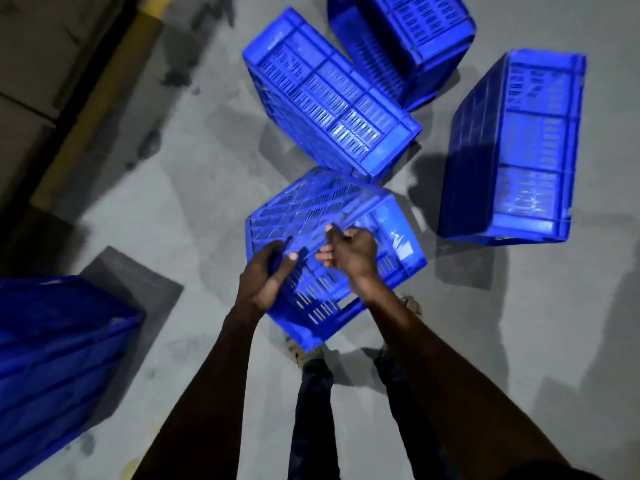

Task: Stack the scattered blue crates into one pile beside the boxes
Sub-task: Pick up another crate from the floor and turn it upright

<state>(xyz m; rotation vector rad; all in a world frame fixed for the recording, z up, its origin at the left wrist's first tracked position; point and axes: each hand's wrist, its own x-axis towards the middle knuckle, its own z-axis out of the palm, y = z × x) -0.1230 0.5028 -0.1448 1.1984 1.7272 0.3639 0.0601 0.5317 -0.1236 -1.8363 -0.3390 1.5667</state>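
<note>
The slatted blue plastic crate at the top (405, 36) is cut off by the upper edge, and the stacked blue plastic crates at lower left (52, 358) run past the left edge. The tilted blue slatted crate (332, 216) is motion-blurred and hides the left hand (266, 275) fingertips. Pale cardboard boxes (31, 64) at upper left are cropped.

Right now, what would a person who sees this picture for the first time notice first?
The bright blue crates scattered on the grey floor stand out most. Both hands grip the nearest crate at centre, tilted: left hand and right hand. Three more crates lie overturned behind it, and a blue pile sits at lower left.
</note>
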